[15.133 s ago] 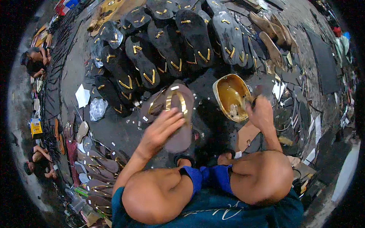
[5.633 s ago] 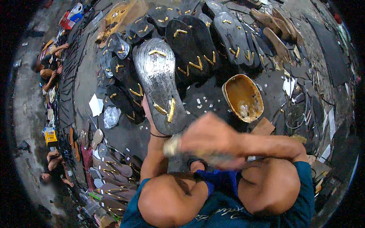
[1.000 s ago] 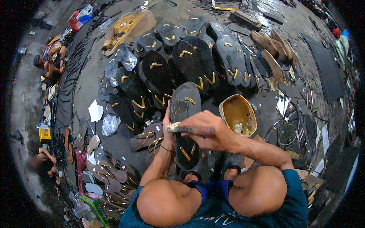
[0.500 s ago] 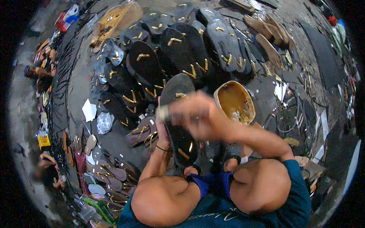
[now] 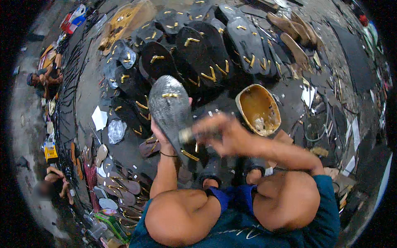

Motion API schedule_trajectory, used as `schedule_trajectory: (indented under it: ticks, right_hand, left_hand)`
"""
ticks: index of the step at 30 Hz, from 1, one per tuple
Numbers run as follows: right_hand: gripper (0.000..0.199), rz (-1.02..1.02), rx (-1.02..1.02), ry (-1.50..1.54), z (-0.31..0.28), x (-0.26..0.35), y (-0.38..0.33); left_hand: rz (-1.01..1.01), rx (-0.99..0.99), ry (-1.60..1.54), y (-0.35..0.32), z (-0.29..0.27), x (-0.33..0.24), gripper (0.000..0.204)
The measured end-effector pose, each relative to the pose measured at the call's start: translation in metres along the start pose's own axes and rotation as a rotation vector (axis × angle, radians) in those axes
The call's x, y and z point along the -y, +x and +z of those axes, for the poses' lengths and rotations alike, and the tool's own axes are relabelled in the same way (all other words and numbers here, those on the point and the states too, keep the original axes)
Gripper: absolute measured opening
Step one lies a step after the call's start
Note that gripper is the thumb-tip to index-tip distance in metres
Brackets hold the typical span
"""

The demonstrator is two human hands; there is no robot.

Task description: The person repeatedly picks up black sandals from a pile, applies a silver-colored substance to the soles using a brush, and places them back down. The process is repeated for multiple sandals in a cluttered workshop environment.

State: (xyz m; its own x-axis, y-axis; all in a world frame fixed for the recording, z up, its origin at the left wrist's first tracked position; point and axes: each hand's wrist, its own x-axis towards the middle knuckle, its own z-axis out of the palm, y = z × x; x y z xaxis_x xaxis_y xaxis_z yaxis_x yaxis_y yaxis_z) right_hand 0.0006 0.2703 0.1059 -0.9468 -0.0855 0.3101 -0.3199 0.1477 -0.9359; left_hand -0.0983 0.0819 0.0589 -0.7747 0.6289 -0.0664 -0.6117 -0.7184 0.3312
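My left hand (image 5: 159, 133) holds a dark sandal sole (image 5: 168, 108) up off the floor, its grey glossy face toward me, with gold straps near its top and bottom. My right hand (image 5: 223, 134) is blurred in motion just right of the sole and grips a small brush (image 5: 187, 134) whose tip touches the sole's lower part. A yellow-stained bowl of glue (image 5: 258, 109) sits on the floor to the right of my right hand. My knees fill the lower middle.
Rows of black soles with gold straps (image 5: 198, 53) cover the floor ahead. Tan soles (image 5: 295, 35) lie at the far right. Finished sandals (image 5: 120, 186) pile at the lower left. Other people (image 5: 43, 76) sit at the left edge.
The sole has been lifted and turned from lying flat to upright with its grey face showing. My right hand has shifted right and lower, brushing near the sole's bottom.
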Motion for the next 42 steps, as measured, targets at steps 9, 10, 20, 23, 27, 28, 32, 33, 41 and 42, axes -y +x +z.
schedule_trajectory:
  ticks: [9, 10, 20, 23, 27, 28, 32, 33, 41, 42]
  right_hand:
    - [0.019, 0.404, -0.440, -0.628, -0.100, -0.065, -0.078]
    - [0.019, 0.393, -0.398, -0.761, -0.100, -0.073, -0.091]
    - [0.028, 0.848, 0.249, -0.786, -0.134, 0.013, -0.121]
    - [0.028, 0.608, -0.035, -0.250, -0.106, 0.041, -0.054]
    - [0.028, 0.194, -0.137, -0.026, -0.051, 0.035, 0.008]
    - [0.027, 0.190, -0.029, 0.045, -0.038, 0.031, 0.019]
    - [0.025, -0.061, -0.138, 0.038, -0.032, -0.009, 0.055]
    - [0.029, -0.149, -0.106, -0.079, -0.024, -0.008, 0.047]
    - [0.036, -0.296, -0.062, -0.348, -0.035, 0.026, 0.022]
    - [0.038, -0.267, -0.177, -0.392, -0.032, 0.017, 0.032]
  left_hand:
    - [-0.265, -0.566, 0.079, -0.130, -0.064, -0.018, 0.062]
    - [-0.283, -0.613, 0.058, -0.147, -0.064, -0.014, 0.063]
    - [-0.326, -0.499, 0.026, -0.126, -0.061, -0.010, 0.065]
    - [-0.329, -0.277, 0.052, -0.076, -0.066, -0.015, 0.066]
    - [-0.286, -0.077, 0.078, 0.004, -0.023, 0.017, 0.060]
    - [-0.240, -0.159, 0.105, 0.011, 0.012, 0.021, 0.055]
    - [-0.130, -0.284, 0.057, 0.011, 0.028, 0.032, 0.051]
    - [-0.036, -0.351, 0.080, 0.004, 0.032, 0.033, 0.051]
    - [-0.044, -0.162, -0.218, 0.019, 0.021, -0.003, 0.050]
    - [-0.044, -0.044, -0.254, 0.015, 0.021, 0.004, 0.050]
